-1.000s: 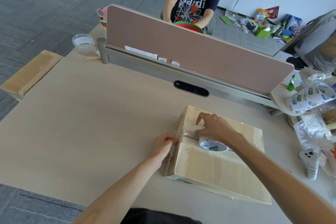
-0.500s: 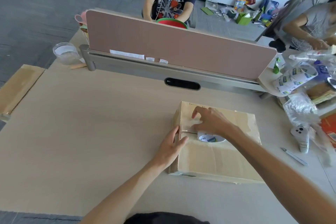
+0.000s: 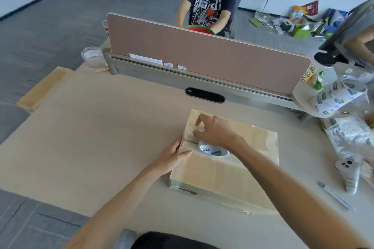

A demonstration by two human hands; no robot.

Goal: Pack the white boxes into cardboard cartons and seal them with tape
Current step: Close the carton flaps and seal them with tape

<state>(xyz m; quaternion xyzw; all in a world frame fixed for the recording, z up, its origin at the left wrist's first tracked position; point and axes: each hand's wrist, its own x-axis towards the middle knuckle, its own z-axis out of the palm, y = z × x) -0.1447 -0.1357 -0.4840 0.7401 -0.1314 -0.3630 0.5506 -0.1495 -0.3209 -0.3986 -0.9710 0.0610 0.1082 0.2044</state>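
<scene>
Sealing is underway: carton (image 3: 222,178) closed, most of its seam left to tape. Left hand (image 3: 172,159) presses its end, fingers straight; right hand (image 3: 214,133) grips the tape roll (image 3: 212,150).

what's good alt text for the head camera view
A person tapes shut a cardboard carton on a wooden desk: the right hand grips a tape roll at the carton's top seam, and the left hand presses flat against its left end. A pink divider stands behind, with another person seated beyond it.
</scene>
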